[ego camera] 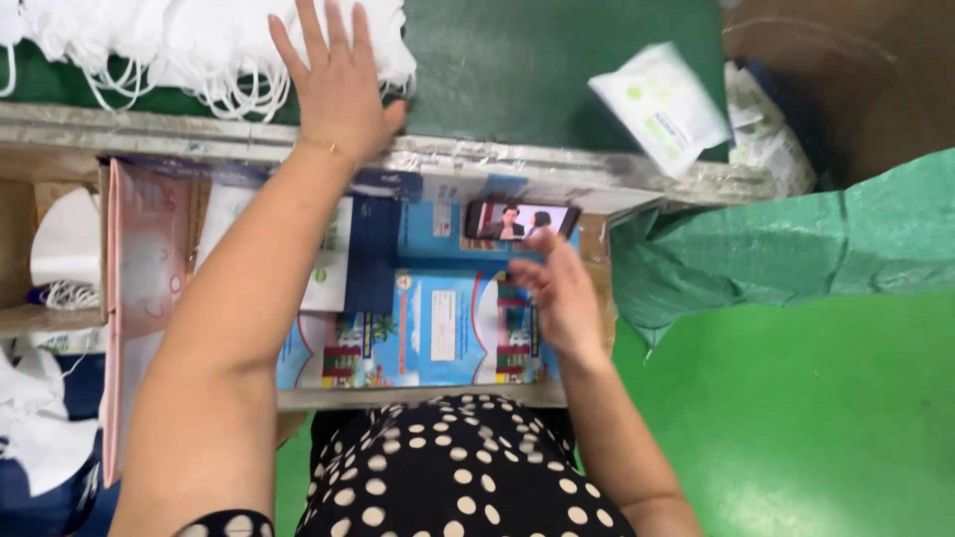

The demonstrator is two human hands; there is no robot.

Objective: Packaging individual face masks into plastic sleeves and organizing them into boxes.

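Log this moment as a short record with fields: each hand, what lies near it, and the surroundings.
left hand: open, fingers spread, reaching over the pile of white masks; contact unclear
right hand: open, empty, over the blue printed cartons
phone: lying just beyond the right hand, screen lit
white packet: blurred, above the green tabletop, seemingly in the air
table edge: silvery strip between masks and cartons
floor: green

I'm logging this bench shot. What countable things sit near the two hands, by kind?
Hands: 2, left hand over the mask pile, right hand by the phone
Phones: 1
Sealed white packets: 2, packet, second packet
Mask piles: 1
Total: 6
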